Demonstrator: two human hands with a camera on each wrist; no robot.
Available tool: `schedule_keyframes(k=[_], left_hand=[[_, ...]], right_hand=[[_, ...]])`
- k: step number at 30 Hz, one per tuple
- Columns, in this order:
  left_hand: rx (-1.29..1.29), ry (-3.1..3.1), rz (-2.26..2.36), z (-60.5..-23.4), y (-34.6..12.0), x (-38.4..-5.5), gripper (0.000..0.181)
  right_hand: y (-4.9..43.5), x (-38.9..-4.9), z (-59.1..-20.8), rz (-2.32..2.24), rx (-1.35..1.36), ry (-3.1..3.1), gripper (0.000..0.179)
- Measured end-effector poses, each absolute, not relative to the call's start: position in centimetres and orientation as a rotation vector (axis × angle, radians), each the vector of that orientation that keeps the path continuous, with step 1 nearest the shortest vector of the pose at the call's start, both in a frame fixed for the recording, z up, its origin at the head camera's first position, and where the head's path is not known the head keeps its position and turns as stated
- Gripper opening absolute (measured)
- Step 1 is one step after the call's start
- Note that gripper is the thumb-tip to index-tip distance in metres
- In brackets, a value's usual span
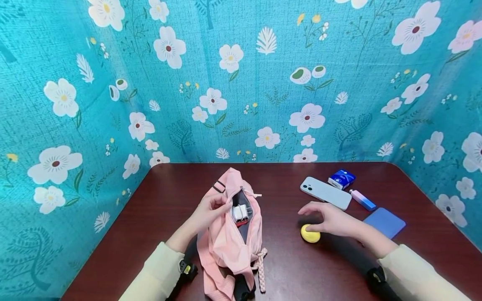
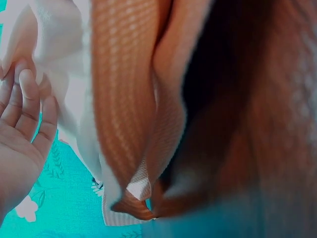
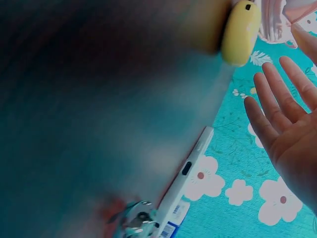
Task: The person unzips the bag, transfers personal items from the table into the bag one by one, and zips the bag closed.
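Note:
A pink bag (image 1: pixel 239 251) lies on the table with its zipped opening spread apart. White plug-like chargers (image 1: pixel 240 212) and something red show inside. My left hand (image 1: pixel 211 211) pinches the left edge of that opening; in the left wrist view, its fingers (image 2: pixel 29 94) are at the pale cloth. To the right, my right hand (image 1: pixel 333 219) is held over a yellow rounded object (image 1: pixel 310 234), fingers spread. The right wrist view shows this yellow object with a small dark slot at one end, apart from the open fingers (image 3: pixel 277 94).
Behind the right hand lie a pale phone (image 1: pixel 325 192), a blue packet (image 1: pixel 341 179) and a pink-to-blue small stick-shaped thing (image 1: pixel 363 200). A flat blue rectangular thing (image 1: pixel 385 222) is by the right forearm. A floral curtain (image 1: pixel 241 104) hangs behind the dark table (image 1: pixel 150 209).

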State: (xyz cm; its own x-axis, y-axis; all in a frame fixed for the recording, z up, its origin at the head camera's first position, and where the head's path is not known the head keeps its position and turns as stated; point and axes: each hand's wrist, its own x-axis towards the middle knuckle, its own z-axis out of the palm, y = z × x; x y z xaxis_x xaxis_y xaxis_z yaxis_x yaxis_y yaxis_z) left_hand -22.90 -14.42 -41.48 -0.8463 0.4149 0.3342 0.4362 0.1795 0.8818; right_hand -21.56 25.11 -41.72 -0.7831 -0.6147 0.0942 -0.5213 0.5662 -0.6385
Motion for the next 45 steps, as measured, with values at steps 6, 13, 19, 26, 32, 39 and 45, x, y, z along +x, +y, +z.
schedule_keyframes(k=[6, 13, 19, 26, 32, 39, 45], left_hand=[[-0.872, -2.403, -1.801, -41.6, -14.3, -23.1, 0.005], [-0.860, -2.434, -1.805, -40.8, -14.2, -22.5, 0.005], [-0.852, -2.443, -1.800, -39.0, -13.9, -21.3, 0.005], [-0.831, -2.458, -1.831, -38.8, -13.8, -20.9, 0.006], [-0.815, -2.473, -1.820, -38.8, -13.9, -20.9, 0.007], [-0.840, -2.460, -1.815, -38.7, -13.9, -20.9, 0.007], [-0.841, -2.459, -1.822, -38.7, -13.9, -20.9, 0.007]], right_hand=[[25.7, -21.7, -42.1, -1.019, -0.948, 2.588, 0.048], [26.0, -21.7, -42.4, -0.958, -0.919, 2.542, 0.049], [26.0, -21.8, -42.7, -0.925, -0.948, 2.503, 0.049], [26.0, -21.9, -42.8, -0.876, -0.947, 2.496, 0.044], [25.8, -22.0, -42.8, -0.833, -0.931, 2.532, 0.043], [25.4, -21.8, -42.6, -0.829, -0.943, 2.552, 0.042], [25.2, -21.8, -42.5, -0.785, -1.009, 2.609, 0.041]])
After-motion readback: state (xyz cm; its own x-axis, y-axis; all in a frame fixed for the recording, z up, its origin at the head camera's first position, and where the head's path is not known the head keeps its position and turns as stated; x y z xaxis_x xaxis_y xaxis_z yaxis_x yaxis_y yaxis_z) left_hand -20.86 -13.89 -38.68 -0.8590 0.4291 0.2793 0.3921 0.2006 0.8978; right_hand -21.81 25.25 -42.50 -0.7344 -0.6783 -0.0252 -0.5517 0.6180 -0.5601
